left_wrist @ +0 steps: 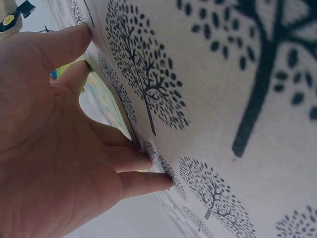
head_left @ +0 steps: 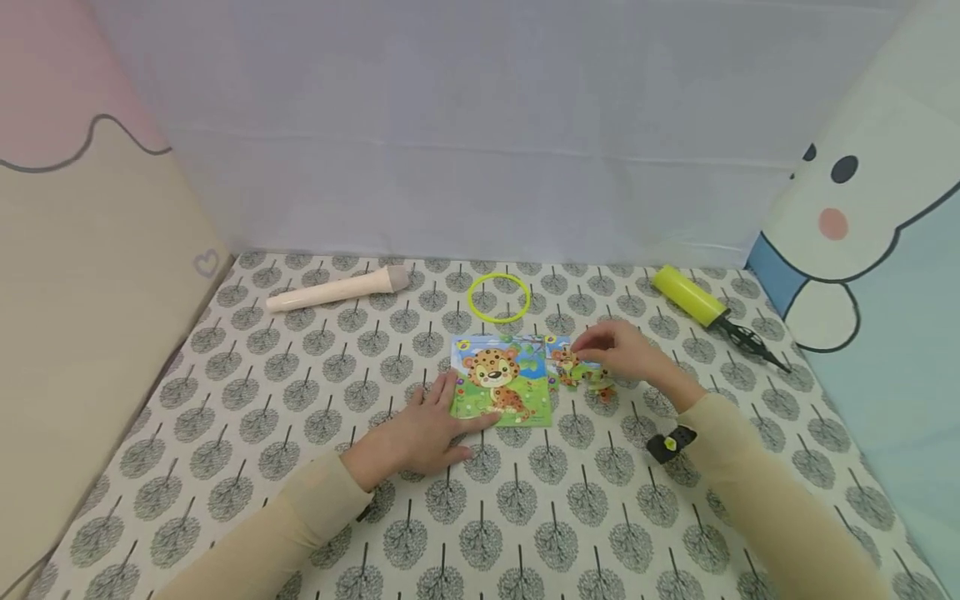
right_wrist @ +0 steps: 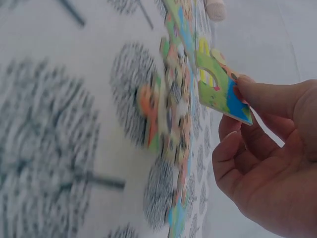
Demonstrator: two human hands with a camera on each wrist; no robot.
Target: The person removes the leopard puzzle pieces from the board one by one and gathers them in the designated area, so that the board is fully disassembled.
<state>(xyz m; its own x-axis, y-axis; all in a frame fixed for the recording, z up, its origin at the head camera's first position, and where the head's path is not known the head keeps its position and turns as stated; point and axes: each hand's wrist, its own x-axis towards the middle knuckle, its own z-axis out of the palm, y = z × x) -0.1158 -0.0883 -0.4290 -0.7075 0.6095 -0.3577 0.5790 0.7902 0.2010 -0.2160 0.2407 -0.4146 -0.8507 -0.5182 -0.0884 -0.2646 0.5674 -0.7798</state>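
A square picture board with a cartoon leopard on grass lies flat on the cloth. My left hand touches its left side and lower edge, fingers and thumb spread. In the left wrist view that hand has its fingertips at the board's edge. To the right of the board, my right hand pinches a jigsaw piece, green and blue with a bit of orange, between thumb and fingers. The piece is raised above the cloth. Beneath it several loose jigsaw pieces lie close together beside the board.
Behind the board lies a yellow-green ring. A pale microphone-shaped stick is at the back left, and a yellow-green hand pump with a black end at the back right. The tree-print cloth meets a plain curtain at the back.
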